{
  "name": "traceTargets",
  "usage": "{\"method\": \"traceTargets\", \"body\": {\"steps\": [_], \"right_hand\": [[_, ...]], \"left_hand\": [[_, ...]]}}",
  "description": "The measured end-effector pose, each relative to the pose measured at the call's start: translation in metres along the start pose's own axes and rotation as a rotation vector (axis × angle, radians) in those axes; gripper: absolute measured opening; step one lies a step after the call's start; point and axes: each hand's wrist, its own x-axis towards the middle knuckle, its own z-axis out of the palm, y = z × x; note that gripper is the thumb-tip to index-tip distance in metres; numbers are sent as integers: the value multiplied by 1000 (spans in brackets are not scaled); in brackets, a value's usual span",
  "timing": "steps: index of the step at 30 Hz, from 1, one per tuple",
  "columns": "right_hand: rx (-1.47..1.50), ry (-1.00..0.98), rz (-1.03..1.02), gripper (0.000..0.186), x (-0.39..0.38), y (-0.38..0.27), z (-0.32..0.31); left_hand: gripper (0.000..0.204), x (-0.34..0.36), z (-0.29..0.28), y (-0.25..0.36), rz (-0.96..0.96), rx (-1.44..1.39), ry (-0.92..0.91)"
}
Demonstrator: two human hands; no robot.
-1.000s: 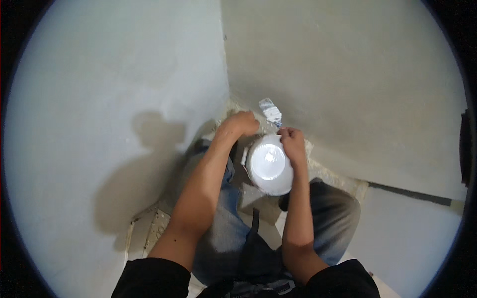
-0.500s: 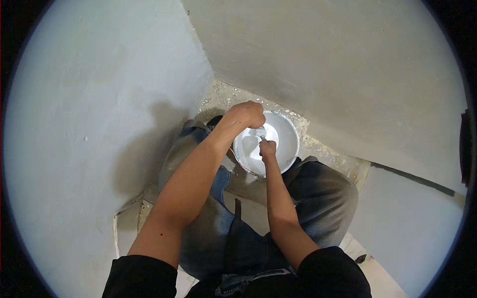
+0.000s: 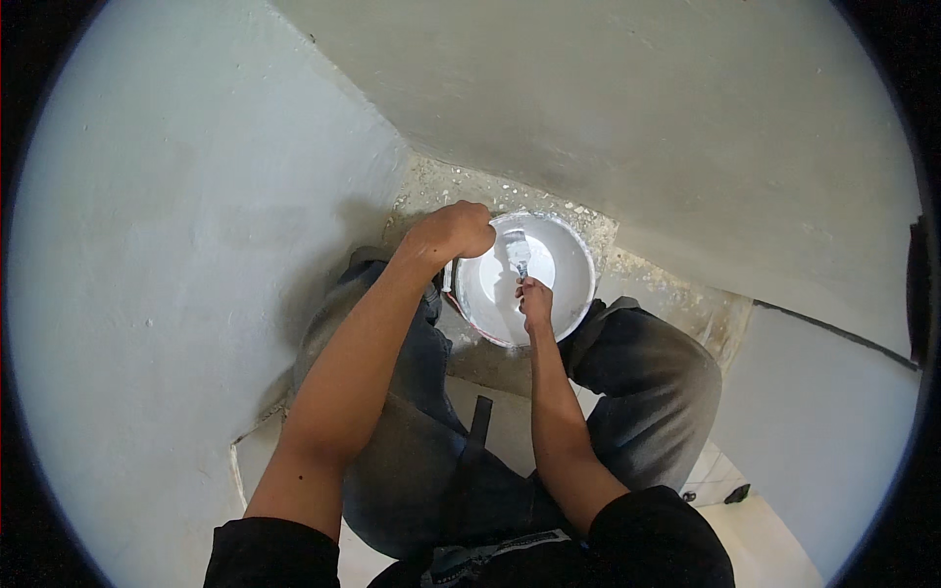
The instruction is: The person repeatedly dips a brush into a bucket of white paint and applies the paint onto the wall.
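A round white bucket (image 3: 576, 294) stands between my knees, with glossy white paint (image 3: 538, 263) inside it. My right hand (image 3: 534, 302) is closed around the handle of a flat paintbrush (image 3: 519, 253) over the near part of the bucket. The brush points away from me, and white paint coats its bristles. My left hand (image 3: 451, 232) is curled into a fist at the bucket's far left rim. Its fingertips are hidden below the knuckles, so whether it grips the rim I cannot tell.
A pale wall (image 3: 196, 216) rises close on my left and meets a greyish wall (image 3: 627, 108) ahead in a corner. The rough floor strip (image 3: 461, 181) there is speckled with white. My bent legs (image 3: 647, 392) flank the bucket. A grey panel (image 3: 814, 412) stands at right.
My left hand has shifted left, off the bucket's opening toward its rim. More of the brush shows now, its bristles pointing to the far side. The view has turned slightly.
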Motion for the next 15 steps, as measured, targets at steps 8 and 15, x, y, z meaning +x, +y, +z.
{"method": "traceTargets", "body": {"steps": [8,15], "right_hand": [[-9,-69,-74,20,-22,-18,-9],[89,-197,-219,20,-51,-52,-11]], "left_hand": [[39,2,-6,16,10,-3,-54],[41,-14,-26,-2,-55,-25,103]]}}
